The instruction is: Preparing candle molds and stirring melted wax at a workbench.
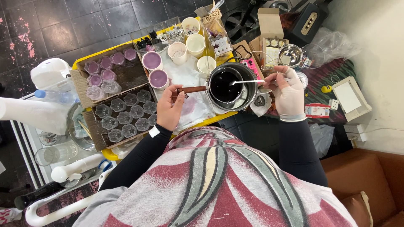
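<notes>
My bare left hand (170, 108) grips the brown wooden handle (192, 89) of a small pot of dark liquid (223, 85), which sits inside a larger steel pot (249, 93). My right hand (288, 93), in a white glove, holds a metal spoon (248, 82) whose bowl dips into the dark liquid. Two round cups filled with purple wax (155, 70) stand just left of the handle, on a white cloth (191, 105).
A yellow table (86, 61) carries cardboard trays of clear flower-shaped moulds (124, 117), some filled purple (105, 69), plus several white cups with wicks (191, 42). Small boxes, a steel bowl (290, 54) and plastic bags lie at right. A white paper roll (31, 113) sits at left.
</notes>
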